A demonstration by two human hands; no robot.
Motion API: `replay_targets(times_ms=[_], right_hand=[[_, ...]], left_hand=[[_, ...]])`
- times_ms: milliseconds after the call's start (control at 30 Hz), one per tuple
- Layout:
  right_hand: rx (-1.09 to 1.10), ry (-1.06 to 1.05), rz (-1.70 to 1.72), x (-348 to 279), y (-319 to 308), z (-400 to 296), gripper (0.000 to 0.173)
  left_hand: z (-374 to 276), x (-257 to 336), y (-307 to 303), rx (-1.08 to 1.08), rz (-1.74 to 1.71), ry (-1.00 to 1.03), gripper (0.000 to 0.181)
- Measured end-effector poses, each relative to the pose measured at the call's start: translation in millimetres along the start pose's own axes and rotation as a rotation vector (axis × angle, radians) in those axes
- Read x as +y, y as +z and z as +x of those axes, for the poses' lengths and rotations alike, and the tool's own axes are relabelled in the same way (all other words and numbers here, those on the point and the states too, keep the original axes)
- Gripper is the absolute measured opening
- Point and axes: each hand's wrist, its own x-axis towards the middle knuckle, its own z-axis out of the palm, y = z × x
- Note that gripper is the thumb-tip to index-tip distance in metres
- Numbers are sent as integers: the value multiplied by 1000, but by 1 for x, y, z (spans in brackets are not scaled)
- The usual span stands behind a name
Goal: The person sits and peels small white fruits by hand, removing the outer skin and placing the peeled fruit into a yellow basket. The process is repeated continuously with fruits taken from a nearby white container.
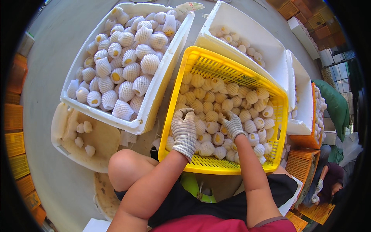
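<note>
A yellow plastic crate (281,127) stands in front of me, filled with small fruits in white foam net sleeves (218,138). My left hand (184,130), in a striped knit glove, is over the crate's left part with its fingers curled down. The matching glove is on my right hand (233,124), which reaches into the middle of the fruit with bent fingers close to the sleeved pieces. Whether either hand grips a fruit is hidden by the gloves and the pile. Yellowish fruit skin shows at the open ends of several sleeves.
A white foam box (142,123) heaped with larger sleeved fruits is at the upper left. Behind the crate, another foam box (255,32) holds a few fruits. A stained tub (101,139) with loose fruits lies left. At far right, a gloved person (330,179) sits near orange crates (301,163).
</note>
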Motion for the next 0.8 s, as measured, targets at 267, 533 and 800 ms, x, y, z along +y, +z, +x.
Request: replay_targets(times_ms=[267, 533, 800], right_hand=[[-187, -264, -495, -64, 48, -23, 67], [-28, -391, 15, -47, 35, -30, 81], [176, -537, 399, -82, 2, -69, 81]], left_hand=[[-5, 18, 0, 46, 82, 21, 9], [-6, 15, -1, -15, 180, -63, 18], [-24, 17, 10, -423, 272, -256, 24]])
